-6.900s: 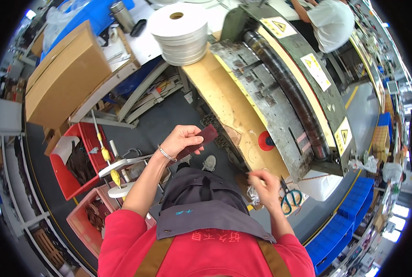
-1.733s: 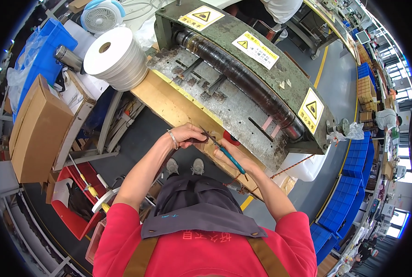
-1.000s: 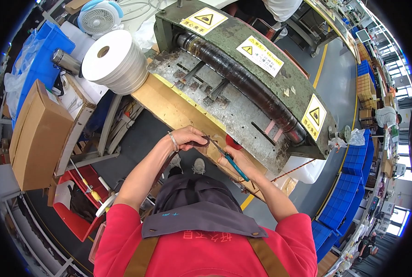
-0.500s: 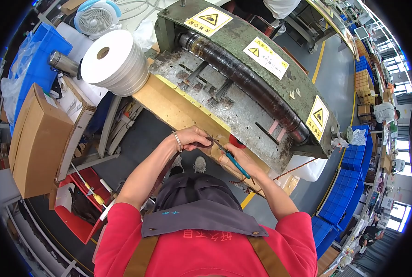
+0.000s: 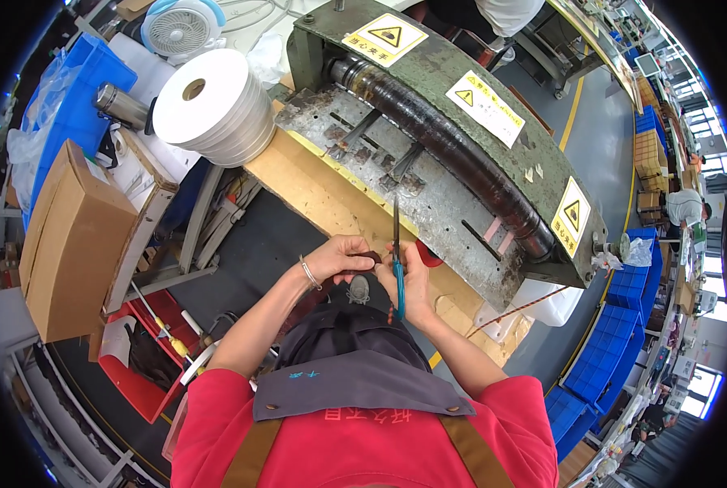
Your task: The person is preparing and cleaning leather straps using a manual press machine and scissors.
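A grey-floored workshop (image 5: 603, 150). The left hand's grip (image 5: 343, 259) pinches a flat, dark-brown, leathery-looking strip (image 5: 369, 256) beside a yellowish wooden trough (image 5: 298, 179); the right hand's grip (image 5: 410, 285) holds teal-handled metal scissors (image 5: 398, 281), blades (image 5: 396, 220) now swung upward off the strip, so snipping seems paused. Beyond: a scuffed metal plate (image 5: 436, 210), a glossy black roller (image 5: 461, 163).

Head camera: left fisheye of side-by-side pair. Looks steeply down, upright, past apron bib (image 5: 359, 390) onto left hand (image 5: 340, 259) and right hand (image 5: 414, 286), close in; roller machine (image 5: 461, 163) farther ahead, aisle floor (image 5: 606, 138) upper right. Straight edges bow toward rim.
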`<action>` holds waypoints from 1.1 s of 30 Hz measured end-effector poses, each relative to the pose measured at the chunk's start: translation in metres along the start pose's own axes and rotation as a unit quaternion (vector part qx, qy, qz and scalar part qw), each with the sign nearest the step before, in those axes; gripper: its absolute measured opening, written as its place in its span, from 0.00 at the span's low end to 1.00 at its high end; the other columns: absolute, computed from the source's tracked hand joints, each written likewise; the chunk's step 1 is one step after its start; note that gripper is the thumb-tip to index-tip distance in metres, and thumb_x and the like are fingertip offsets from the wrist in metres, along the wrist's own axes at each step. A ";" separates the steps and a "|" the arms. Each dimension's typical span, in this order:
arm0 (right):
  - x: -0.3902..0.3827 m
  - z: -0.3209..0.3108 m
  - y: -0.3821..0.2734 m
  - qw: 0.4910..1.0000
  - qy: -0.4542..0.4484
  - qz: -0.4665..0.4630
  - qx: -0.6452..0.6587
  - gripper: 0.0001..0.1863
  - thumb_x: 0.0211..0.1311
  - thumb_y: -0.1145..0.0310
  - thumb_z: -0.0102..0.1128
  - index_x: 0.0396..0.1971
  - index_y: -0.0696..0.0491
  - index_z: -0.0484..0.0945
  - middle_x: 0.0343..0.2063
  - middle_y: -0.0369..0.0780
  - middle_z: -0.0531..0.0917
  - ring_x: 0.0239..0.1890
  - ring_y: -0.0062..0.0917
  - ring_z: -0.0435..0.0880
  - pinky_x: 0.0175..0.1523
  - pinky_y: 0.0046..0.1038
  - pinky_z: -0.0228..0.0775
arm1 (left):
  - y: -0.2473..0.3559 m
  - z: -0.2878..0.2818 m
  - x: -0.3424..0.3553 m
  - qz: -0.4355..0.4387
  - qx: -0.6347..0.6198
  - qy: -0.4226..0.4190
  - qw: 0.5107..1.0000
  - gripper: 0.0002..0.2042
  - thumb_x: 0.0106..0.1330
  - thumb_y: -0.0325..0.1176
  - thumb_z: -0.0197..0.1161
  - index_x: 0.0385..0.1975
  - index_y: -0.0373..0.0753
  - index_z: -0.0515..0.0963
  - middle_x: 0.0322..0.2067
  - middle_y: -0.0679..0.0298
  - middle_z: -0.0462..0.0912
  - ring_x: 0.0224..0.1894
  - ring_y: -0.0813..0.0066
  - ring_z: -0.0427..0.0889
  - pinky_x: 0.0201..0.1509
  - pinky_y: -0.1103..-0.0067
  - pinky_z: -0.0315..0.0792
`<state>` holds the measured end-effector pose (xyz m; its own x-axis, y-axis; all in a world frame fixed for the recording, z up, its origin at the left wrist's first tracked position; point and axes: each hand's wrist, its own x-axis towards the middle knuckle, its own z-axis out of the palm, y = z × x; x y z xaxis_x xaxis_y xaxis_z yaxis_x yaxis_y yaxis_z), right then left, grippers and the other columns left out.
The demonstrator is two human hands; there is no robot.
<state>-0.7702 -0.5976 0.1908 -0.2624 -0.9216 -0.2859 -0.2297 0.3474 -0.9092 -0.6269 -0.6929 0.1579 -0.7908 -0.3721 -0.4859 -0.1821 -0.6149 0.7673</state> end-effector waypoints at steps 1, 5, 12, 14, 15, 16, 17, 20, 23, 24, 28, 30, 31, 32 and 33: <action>0.002 0.004 0.000 1.000 0.019 -0.015 0.019 0.16 0.45 0.77 0.57 0.37 0.57 0.66 0.19 0.32 0.72 0.22 0.11 0.68 0.29 0.15 0.62 | 0.003 0.000 -0.005 -0.005 -0.008 -0.005 1.000 0.07 0.55 0.31 0.60 0.26 0.37 0.69 0.16 0.71 0.72 0.12 0.89 0.68 0.10 0.92 0.60; 0.009 0.010 -0.001 0.998 0.035 -0.040 0.034 0.16 0.45 0.79 0.53 0.38 0.58 0.66 0.21 0.32 0.72 0.23 0.12 0.69 0.29 0.15 0.62 | 0.007 0.000 -0.019 0.022 -0.065 -0.031 0.997 0.06 0.55 0.29 0.59 0.28 0.34 0.72 0.17 0.66 0.74 0.16 0.83 0.74 0.16 0.89 0.69; 0.011 -0.006 -0.032 0.999 0.013 -0.044 0.021 0.17 0.47 0.77 0.55 0.39 0.57 0.66 0.23 0.32 0.71 0.24 0.12 0.68 0.30 0.15 0.62 | -0.010 -0.009 -0.007 0.105 -0.076 0.134 0.982 0.06 0.55 0.30 0.59 0.24 0.33 0.75 0.17 0.65 0.76 0.16 0.82 0.73 0.20 0.88 0.68; 0.001 -0.022 -0.033 0.999 -0.018 -0.027 -0.022 0.17 0.48 0.75 0.55 0.40 0.57 0.65 0.24 0.32 0.71 0.24 0.12 0.68 0.30 0.15 0.62 | 0.004 -0.007 0.005 0.106 -0.130 0.187 0.968 0.07 0.55 0.31 0.59 0.23 0.34 0.75 0.17 0.65 0.76 0.16 0.82 0.73 0.20 0.87 0.67; -0.004 -0.029 -0.038 0.999 -0.041 0.005 -0.025 0.17 0.49 0.75 0.54 0.41 0.57 0.66 0.23 0.31 0.71 0.24 0.12 0.68 0.30 0.15 0.61 | 0.010 -0.005 0.008 0.091 -0.157 0.190 0.965 0.07 0.55 0.32 0.59 0.24 0.34 0.75 0.17 0.65 0.76 0.16 0.82 0.73 0.19 0.87 0.67; -0.008 -0.035 -0.036 0.999 -0.041 0.005 -0.025 0.17 0.49 0.75 0.54 0.41 0.57 0.66 0.23 0.31 0.71 0.24 0.12 0.68 0.30 0.15 0.61 | 0.015 -0.003 0.011 0.091 -0.158 0.190 0.965 0.07 0.55 0.32 0.59 0.24 0.34 0.75 0.17 0.65 0.76 0.16 0.82 0.73 0.19 0.87 0.67; -0.011 -0.039 -0.034 0.997 -0.064 0.028 -0.021 0.17 0.49 0.74 0.54 0.41 0.57 0.66 0.22 0.31 0.70 0.23 0.11 0.68 0.29 0.15 0.61 | 0.020 0.000 0.015 0.079 -0.158 0.183 0.967 0.07 0.56 0.32 0.59 0.24 0.34 0.74 0.17 0.64 0.76 0.17 0.82 0.74 0.19 0.87 0.68; -0.019 -0.048 -0.035 0.995 -0.082 0.053 -0.017 0.16 0.49 0.73 0.55 0.40 0.57 0.67 0.21 0.30 0.70 0.21 0.11 0.67 0.28 0.15 0.60 | 0.028 -0.001 0.020 0.073 -0.159 0.175 0.969 0.08 0.56 0.33 0.60 0.24 0.34 0.73 0.17 0.63 0.76 0.16 0.80 0.75 0.19 0.87 0.69; -0.020 -0.056 -0.039 0.996 -0.074 0.040 -0.031 0.15 0.49 0.71 0.55 0.39 0.57 0.68 0.20 0.30 0.71 0.21 0.11 0.67 0.27 0.15 0.60 | 0.035 -0.002 0.021 0.060 -0.181 0.172 0.967 0.08 0.55 0.33 0.60 0.23 0.35 0.72 0.17 0.62 0.76 0.15 0.79 0.75 0.17 0.86 0.69; -0.021 -0.058 -0.040 0.996 -0.072 0.027 -0.045 0.15 0.49 0.71 0.55 0.38 0.57 0.69 0.20 0.31 0.71 0.21 0.11 0.68 0.26 0.15 0.60 | 0.036 -0.002 0.022 0.055 -0.175 0.179 0.967 0.08 0.55 0.32 0.60 0.23 0.35 0.71 0.16 0.61 0.76 0.14 0.79 0.75 0.16 0.85 0.69; -0.021 -0.063 -0.052 0.993 -0.080 0.073 -0.054 0.15 0.48 0.70 0.55 0.37 0.58 0.69 0.19 0.31 0.72 0.21 0.11 0.68 0.27 0.15 0.60 | 0.035 -0.004 0.022 0.036 -0.168 0.190 0.967 0.08 0.55 0.32 0.60 0.22 0.35 0.71 0.16 0.60 0.76 0.14 0.77 0.76 0.14 0.86 0.69; -0.019 -0.065 -0.058 0.990 -0.088 0.100 -0.043 0.15 0.48 0.70 0.55 0.37 0.58 0.69 0.18 0.32 0.72 0.21 0.11 0.68 0.27 0.15 0.60 | 0.036 -0.003 0.023 0.036 -0.169 0.186 0.967 0.08 0.55 0.32 0.60 0.22 0.35 0.70 0.16 0.60 0.76 0.14 0.77 0.76 0.14 0.86 0.69; -0.018 -0.065 -0.058 0.990 -0.088 0.100 -0.043 0.15 0.48 0.70 0.55 0.37 0.58 0.69 0.18 0.32 0.72 0.21 0.11 0.68 0.27 0.15 0.60 | 0.038 -0.002 0.023 0.038 -0.171 0.182 0.968 0.08 0.55 0.32 0.60 0.21 0.35 0.70 0.16 0.60 0.76 0.14 0.77 0.75 0.14 0.86 0.68; -0.017 -0.066 -0.058 0.990 -0.087 0.099 -0.041 0.15 0.48 0.69 0.55 0.37 0.58 0.69 0.18 0.32 0.72 0.20 0.12 0.69 0.27 0.15 0.60 | 0.039 -0.001 0.024 0.038 -0.171 0.182 0.968 0.08 0.55 0.32 0.60 0.21 0.35 0.70 0.16 0.60 0.76 0.14 0.77 0.75 0.14 0.86 0.68; -0.015 -0.067 -0.058 0.991 -0.086 0.097 -0.040 0.15 0.48 0.69 0.55 0.37 0.58 0.69 0.17 0.32 0.72 0.20 0.12 0.69 0.27 0.16 0.60 | 0.041 0.000 0.025 0.040 -0.170 0.185 0.967 0.08 0.55 0.31 0.60 0.22 0.35 0.70 0.16 0.60 0.75 0.14 0.77 0.75 0.14 0.86 0.68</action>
<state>-0.8155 -0.5922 0.2686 -0.1471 -0.8493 -0.5069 -0.2655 0.5276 -0.8069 -0.6540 -0.7268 0.1772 -0.5193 -0.6122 -0.5963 0.1230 -0.7440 0.6567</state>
